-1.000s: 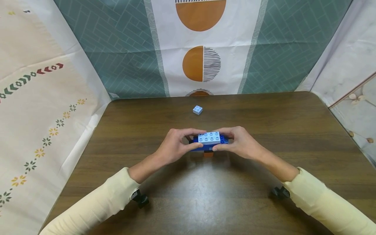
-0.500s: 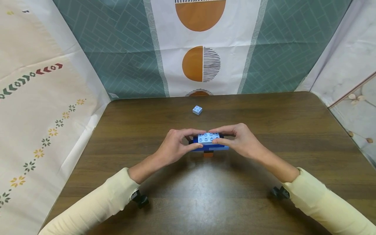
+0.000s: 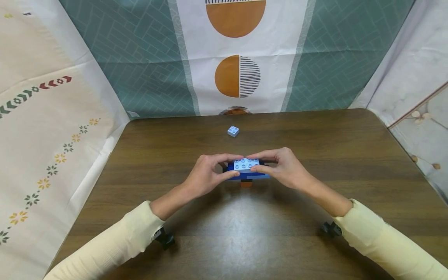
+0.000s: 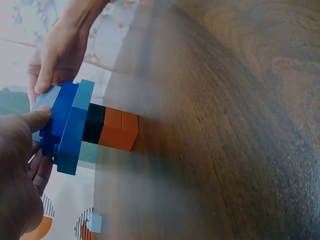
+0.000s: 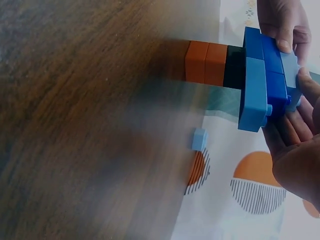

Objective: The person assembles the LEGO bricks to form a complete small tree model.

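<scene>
A light blue eight-stud toy brick tops a stack of building bricks on the table. Dark blue bricks lie right under it. Below them come a wide layer with a lighter blue brick, a black brick and orange bricks at the foot. My left hand grips the stack's left side, thumb in front and fingers behind. From the right, my right hand pinches the top brick, its thumb at the front edge and its index finger along the back.
Farther back on the wooden table lies a small light blue four-stud brick. Patterned cloth hangs behind the table and along both sides. A dark wrist camera sticks out below the left sleeve.
My right hand has shifted up from the dark blue layer's right end onto the top brick. My left hand keeps its grip, and the stack stays in place. The head view drifts slightly.
</scene>
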`<action>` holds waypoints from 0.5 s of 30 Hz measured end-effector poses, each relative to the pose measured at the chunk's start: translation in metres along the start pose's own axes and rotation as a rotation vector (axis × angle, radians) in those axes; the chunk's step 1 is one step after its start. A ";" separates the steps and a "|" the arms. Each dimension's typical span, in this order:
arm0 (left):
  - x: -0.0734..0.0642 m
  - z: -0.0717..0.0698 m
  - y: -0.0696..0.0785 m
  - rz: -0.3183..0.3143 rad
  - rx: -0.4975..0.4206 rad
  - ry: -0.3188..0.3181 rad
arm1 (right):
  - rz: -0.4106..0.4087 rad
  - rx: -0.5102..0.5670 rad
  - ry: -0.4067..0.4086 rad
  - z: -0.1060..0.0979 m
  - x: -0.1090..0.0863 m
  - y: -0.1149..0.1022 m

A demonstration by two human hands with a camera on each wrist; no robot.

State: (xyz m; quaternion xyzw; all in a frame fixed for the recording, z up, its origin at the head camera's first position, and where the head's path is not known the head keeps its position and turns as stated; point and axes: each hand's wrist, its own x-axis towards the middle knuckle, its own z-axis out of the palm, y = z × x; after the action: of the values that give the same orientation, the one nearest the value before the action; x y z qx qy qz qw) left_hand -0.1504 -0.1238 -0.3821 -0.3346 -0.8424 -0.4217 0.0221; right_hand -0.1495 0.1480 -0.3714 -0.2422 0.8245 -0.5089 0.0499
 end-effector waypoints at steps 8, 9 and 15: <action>-0.002 0.004 0.000 0.001 0.005 0.028 | -0.023 0.002 -0.002 0.001 0.001 0.002; -0.001 0.005 0.000 -0.001 -0.004 0.036 | -0.021 0.002 0.000 0.001 0.001 0.002; -0.001 0.011 -0.002 -0.014 -0.058 0.080 | -0.022 0.012 -0.004 0.000 0.000 0.004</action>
State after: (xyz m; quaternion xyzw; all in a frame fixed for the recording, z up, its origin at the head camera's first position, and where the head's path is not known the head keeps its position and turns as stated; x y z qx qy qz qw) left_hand -0.1485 -0.1173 -0.3911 -0.3121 -0.8306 -0.4591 0.0432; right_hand -0.1507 0.1492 -0.3747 -0.2522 0.8186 -0.5139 0.0475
